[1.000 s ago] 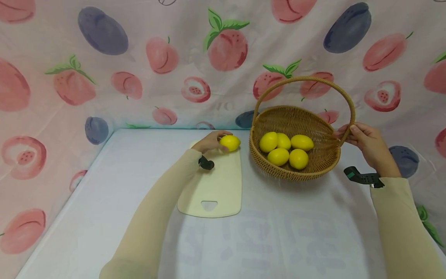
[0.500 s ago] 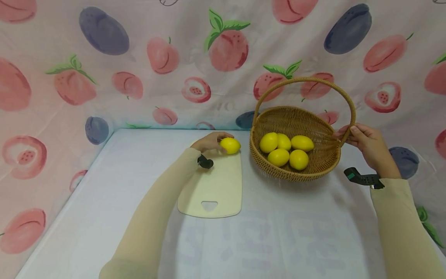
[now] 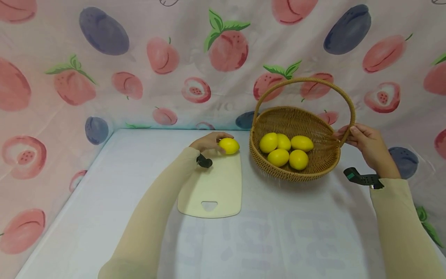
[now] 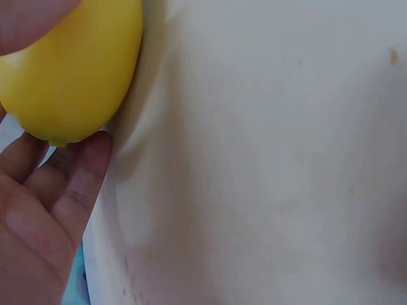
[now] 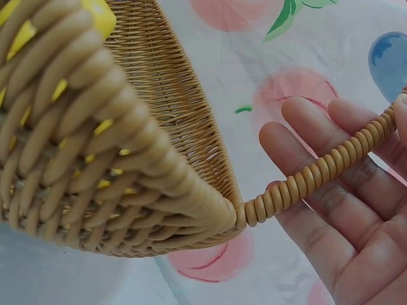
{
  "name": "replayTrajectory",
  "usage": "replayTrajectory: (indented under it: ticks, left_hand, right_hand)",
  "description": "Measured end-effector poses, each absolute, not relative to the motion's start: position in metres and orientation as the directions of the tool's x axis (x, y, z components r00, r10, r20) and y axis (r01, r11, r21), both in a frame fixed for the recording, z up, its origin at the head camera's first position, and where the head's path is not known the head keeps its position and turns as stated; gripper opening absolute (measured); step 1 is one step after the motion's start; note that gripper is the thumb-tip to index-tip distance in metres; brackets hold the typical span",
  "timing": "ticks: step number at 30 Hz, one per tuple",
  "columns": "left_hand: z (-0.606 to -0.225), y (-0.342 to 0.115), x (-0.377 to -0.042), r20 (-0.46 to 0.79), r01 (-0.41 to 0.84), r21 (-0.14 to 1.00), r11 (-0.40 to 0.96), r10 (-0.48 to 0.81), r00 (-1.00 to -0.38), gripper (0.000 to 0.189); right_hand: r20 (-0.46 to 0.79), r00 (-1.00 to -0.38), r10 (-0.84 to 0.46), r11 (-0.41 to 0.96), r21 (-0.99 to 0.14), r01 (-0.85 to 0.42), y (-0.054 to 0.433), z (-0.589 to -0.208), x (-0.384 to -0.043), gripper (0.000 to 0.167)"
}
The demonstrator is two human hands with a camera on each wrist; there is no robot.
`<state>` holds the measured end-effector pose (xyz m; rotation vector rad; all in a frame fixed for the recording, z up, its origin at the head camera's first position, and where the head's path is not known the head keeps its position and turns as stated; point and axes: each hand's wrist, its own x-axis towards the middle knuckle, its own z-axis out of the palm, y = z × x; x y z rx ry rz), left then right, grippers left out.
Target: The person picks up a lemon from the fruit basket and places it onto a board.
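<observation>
At the far end of a cream cutting board (image 3: 216, 186), my left hand (image 3: 208, 142) grips a yellow lemon (image 3: 229, 146). In the left wrist view the thumb lies over this lemon (image 4: 76, 76) and the fingers (image 4: 89, 171) reach under its tip. Whether the lemon touches the board cannot be told. To the right, my right hand (image 3: 371, 145) holds a wicker basket (image 3: 296, 176) by the lower right part of its handle (image 5: 318, 175), thumb on one side and fingers behind. Several lemons (image 3: 278, 157) lie inside the basket, whose opening faces me.
A white cloth (image 3: 296, 232) covers the table, and the board's handle hole points towards me. Behind the table hangs a fruit-printed curtain (image 3: 195, 46), close behind the basket. The basket stands just right of the board, with a narrow gap between.
The lemon in my left hand has shifted very slightly towards me, then a touch to the left. My right hand and the basket have stayed practically still.
</observation>
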<state>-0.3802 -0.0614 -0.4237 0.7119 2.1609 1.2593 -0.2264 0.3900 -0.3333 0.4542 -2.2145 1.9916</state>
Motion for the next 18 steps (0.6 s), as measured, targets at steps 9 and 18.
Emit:
replayTrajectory:
  ticks: [9, 18]
  left_hand:
    - [-0.415, -0.065, -0.379, -0.204, 0.16, 0.882, 0.443, 0.665, -0.719, 0.066]
    - [-0.382, -0.072, -0.383, -0.192, 0.157, 0.901, 0.405, 0.696, -0.692, 0.059]
  right_hand:
    - [0.311, -0.939, -0.146, 0.074, -0.943, -0.324, 0.388, -0.333, -0.226, 0.029]
    - [0.3, -0.943, -0.142, 0.101, -0.944, -0.315, 0.388, -0.331, -0.226, 0.031]
